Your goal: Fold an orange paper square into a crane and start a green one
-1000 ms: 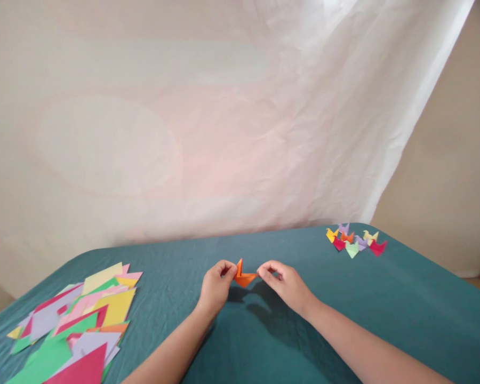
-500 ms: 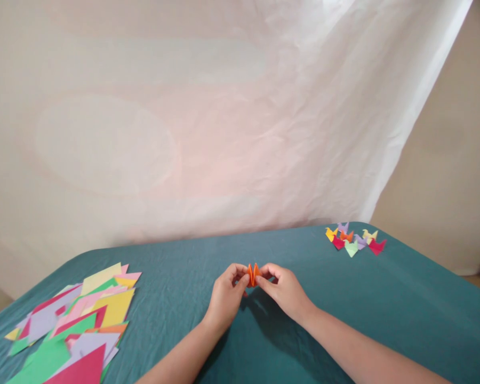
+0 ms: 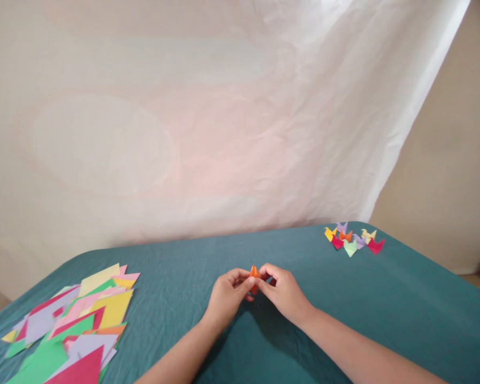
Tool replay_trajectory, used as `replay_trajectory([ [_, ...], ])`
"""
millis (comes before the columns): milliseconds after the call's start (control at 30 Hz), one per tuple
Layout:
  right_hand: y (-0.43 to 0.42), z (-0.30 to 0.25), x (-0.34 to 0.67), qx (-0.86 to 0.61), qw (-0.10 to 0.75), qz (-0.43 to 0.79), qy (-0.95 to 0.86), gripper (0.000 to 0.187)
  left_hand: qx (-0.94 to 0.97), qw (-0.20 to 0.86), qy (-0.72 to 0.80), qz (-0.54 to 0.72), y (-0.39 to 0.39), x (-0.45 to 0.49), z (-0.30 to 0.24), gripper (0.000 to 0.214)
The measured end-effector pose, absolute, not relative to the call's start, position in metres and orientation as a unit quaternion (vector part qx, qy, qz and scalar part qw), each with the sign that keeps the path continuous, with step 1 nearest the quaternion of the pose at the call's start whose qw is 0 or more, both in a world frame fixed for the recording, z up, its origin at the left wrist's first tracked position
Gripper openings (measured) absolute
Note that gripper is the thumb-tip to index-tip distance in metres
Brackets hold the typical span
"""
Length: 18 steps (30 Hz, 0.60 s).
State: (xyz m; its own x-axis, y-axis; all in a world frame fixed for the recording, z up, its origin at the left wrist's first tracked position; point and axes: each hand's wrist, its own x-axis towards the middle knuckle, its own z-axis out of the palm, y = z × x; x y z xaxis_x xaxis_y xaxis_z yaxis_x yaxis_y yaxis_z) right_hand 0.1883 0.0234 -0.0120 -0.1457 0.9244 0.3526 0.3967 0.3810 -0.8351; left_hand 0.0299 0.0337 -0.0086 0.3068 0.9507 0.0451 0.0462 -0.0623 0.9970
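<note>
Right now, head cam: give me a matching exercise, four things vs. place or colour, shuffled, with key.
Things:
1. orange folded paper
2. loose paper sheets
3. small folded paper figures
4. tabletop

Places or colours:
A. dark teal
B. grouped near the far right corner
C. pinched between the fingertips of the left hand and right hand
D. overlapping in a spread pile at the left

Pairs: 1-C, 2-D, 3-B, 4-A

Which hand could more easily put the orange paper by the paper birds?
Probably the right hand: it pinches the orange paper and is nearer the paper birds, on the right. The left hand pinches it too, but farther away.
</note>
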Motion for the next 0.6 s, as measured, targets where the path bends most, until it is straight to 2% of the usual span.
replay_trajectory([
  [167, 0.0280, -0.0144, 0.1907, -0.464, 0.481, 0.336, -0.664, 0.015, 0.595, 0.555, 0.424, 0.397, 0.0345, 0.0278, -0.0113, 0.024],
  [367, 0.0333, -0.0190, 0.1931, -0.445, 0.461, 0.419, -0.643, 0.016, 0.602, 0.536, 0.441, 0.395, 0.0353, 0.0279, -0.0099, 0.023],
  [600, 0.0330, -0.0189, 0.1925, -0.430, 0.475, 0.446, -0.625, 0.018, 0.581, 0.603, 0.405, 0.367, 0.0324, 0.0321, -0.0127, 0.019],
])
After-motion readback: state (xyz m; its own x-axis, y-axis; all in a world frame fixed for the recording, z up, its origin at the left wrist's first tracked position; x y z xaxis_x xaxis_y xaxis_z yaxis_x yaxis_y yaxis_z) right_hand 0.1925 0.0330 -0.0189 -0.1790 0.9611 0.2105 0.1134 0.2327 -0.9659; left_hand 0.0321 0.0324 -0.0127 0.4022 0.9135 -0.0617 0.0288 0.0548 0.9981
